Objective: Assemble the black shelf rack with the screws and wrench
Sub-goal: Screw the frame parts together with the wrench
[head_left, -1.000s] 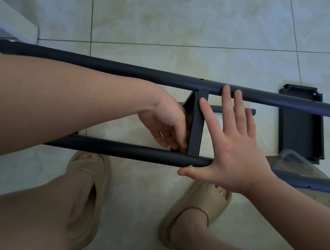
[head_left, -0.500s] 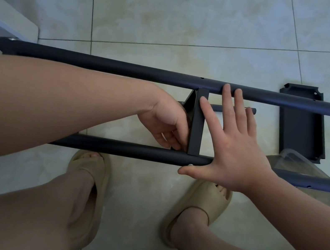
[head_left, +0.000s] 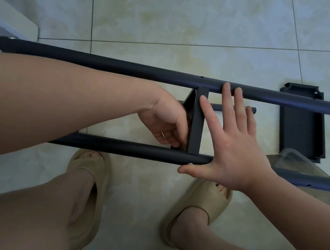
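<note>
Two long black rack tubes lie across my view, the far tube [head_left: 125, 69] and the near tube [head_left: 129, 147], joined by a black shelf panel [head_left: 197, 121] standing on edge between them. My right hand [head_left: 235, 144] lies flat and spread over the frame; its fingers reach the far tube and its thumb presses by a silver screw head [head_left: 190, 164] on the near tube. My left hand [head_left: 165, 122] curls its fingers behind the panel's left side; what it holds there is hidden.
A loose black shelf panel [head_left: 302, 124] lies on the tiled floor at the right. A clear plastic container [head_left: 294, 163] sits beneath the near tube's right end. My legs and beige slippers [head_left: 91, 189] are below the frame. A white cabinet base [head_left: 6, 19] stands at the far left.
</note>
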A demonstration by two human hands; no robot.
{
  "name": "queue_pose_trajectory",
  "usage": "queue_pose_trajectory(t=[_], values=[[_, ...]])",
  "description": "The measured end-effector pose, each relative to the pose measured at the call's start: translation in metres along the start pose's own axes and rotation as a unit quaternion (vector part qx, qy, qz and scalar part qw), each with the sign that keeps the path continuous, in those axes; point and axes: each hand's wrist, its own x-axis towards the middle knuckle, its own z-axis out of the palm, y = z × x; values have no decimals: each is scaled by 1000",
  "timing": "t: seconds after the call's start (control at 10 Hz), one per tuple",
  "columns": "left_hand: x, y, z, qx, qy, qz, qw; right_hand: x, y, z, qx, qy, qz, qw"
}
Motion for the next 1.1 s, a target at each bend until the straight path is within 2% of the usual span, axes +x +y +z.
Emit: queue_pose_trajectory(t=[0.2,0.5,0.7,0.9,1.1], values=[[1,0,0,55,23,-18,998,1,0,0,-2,-3,2,1000],[0,-1,2,1,6,-1,1000,0,-1,0,1,0,1,1000],[0,-1,0,44,18,-15,999,1,-1,1,0,1,1,1000],[-2,2,-2,11,5,2,1000,1,0,1,0,6,0,1000],[2,-4,2,40,11,-15,999,1,-1,0,1,3,2,1000]])
